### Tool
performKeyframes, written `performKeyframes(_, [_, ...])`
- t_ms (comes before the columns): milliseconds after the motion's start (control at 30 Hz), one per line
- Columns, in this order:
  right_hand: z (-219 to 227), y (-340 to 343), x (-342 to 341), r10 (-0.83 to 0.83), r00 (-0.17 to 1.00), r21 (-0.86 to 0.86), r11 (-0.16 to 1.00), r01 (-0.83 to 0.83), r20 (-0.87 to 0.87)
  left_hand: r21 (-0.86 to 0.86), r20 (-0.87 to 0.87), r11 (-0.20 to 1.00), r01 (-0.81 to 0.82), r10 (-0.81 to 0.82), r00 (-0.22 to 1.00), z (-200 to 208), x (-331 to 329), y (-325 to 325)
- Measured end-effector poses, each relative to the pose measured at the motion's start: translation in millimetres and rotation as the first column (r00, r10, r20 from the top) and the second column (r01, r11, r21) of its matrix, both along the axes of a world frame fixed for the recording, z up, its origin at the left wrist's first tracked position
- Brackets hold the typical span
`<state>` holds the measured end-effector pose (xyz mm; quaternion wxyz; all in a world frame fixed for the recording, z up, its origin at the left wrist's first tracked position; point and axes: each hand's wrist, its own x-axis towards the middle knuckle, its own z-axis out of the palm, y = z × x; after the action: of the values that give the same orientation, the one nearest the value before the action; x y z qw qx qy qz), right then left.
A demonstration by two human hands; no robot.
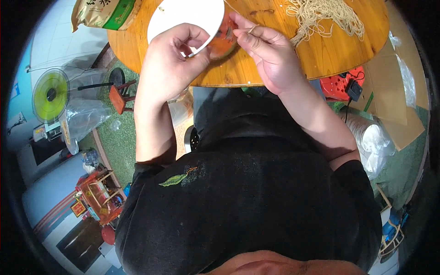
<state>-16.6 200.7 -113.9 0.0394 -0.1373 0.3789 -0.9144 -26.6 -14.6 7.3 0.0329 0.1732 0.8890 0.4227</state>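
A white round disc (181,16), thin-edged and smooth, is tilted over the table at the upper middle. My left hand (176,57) is closed on its near edge, thumb and fingers curled round the rim. To the right, my right hand (270,55) is closed in a pinch on a thin beige cord (233,7), which runs up toward the top edge of the view. Between the hands, partly covered by the disc, lies a reddish see-through thing (224,39) whose kind I cannot make out. A loose heap of beige cord (325,18) lies on the table beyond my right hand.
The round wooden table (321,62) has its near edge below my wrists. A tan and green bag (105,13) stands at its left. On the floor are a green fan (50,95), a red stool (341,87) with a black adapter (354,90), and cardboard (398,110) at the right.
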Motion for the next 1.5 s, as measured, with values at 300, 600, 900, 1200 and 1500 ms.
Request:
performKeyframes(300, [-8,-10,5,-0.006,0.994,-0.147,0.989,0.022,0.108,-0.152,-0.029,0.977,0.150,-0.156,0.987,-2,-14,1])
performKeyframes(600, [-10,-7,4,0.018,0.991,-0.199,0.980,0.009,0.134,-0.332,-0.334,0.936,-0.114,-0.004,0.942,-14,-3,30])
performKeyframes(900, [-2,1,5,-0.014,0.984,-0.120,0.992,0.036,0.175,-0.380,-0.338,0.924,-0.038,-0.101,0.936,-12,-1,22])
performKeyframes(1200, [4,13,17,0.014,0.950,-0.201,0.978,0.051,0.312,-0.333,-0.733,0.942,-0.050,-0.225,0.642,-8,3,29])
performKeyframes(1500, [27,26,55,0.320,0.865,-0.399,0.904,-0.156,0.387,-0.384,-0.782,0.923,-0.015,-0.317,0.537,-8,31,52])
